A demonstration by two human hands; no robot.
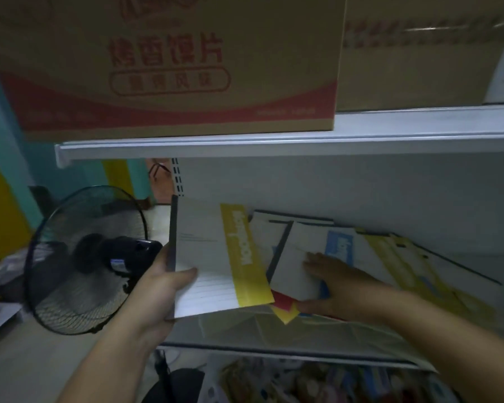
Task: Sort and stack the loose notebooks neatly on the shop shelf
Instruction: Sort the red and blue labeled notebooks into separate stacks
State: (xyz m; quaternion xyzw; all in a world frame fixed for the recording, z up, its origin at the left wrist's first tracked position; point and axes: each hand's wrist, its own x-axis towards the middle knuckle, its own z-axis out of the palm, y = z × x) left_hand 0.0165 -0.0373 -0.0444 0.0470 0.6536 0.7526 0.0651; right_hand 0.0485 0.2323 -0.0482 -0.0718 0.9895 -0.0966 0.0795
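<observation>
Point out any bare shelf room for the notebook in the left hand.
Bare shelf only at the front, below the yellow-band notebook and left hand. Right of it is crowded: the right hand presses overlapping loose notebooks.

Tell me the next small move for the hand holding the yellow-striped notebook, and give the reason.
Probably lay the white notebook with the yellow stripe, gripped by the left hand at its dark spine, onto the white notebook with the blue label that the right hand presses flat. The other yellow-edged notebooks lie fanned askew on the white metal shelf, so a stack needs a steady base.
</observation>
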